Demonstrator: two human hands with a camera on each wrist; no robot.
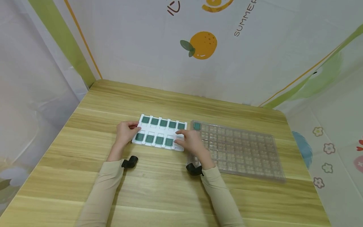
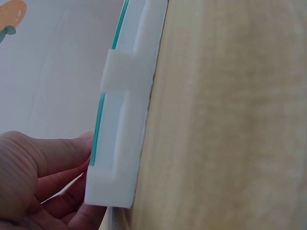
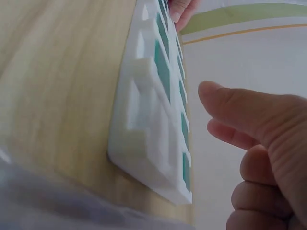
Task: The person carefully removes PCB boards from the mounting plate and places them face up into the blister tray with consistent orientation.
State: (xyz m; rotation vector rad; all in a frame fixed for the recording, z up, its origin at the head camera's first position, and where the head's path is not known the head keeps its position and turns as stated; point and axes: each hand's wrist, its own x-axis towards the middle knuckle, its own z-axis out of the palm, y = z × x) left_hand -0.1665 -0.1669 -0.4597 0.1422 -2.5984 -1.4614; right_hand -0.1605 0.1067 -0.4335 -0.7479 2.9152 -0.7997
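Observation:
A white tray [image 1: 156,128] lies on the table with two rows of slots. Five square green chips [image 1: 163,123] fill its far row. The near row has several more, and its rightmost slot is bare. My left hand [image 1: 124,134] grips the tray's left end, thumb along the upper edge and fingers at the side. Over the tray's right end hovers my right hand [image 1: 193,142]; its thumb and index finger are apart with nothing between them, and the other fingers bend inward, as the right wrist view shows.
A large clear plastic tray [image 1: 241,151] with many small compartments lies at the right, partly under my right forearm. One green chip [image 1: 197,126] sits in its far left corner compartment. The wooden table [image 1: 158,189] meets a printed curtain [image 1: 141,47] behind.

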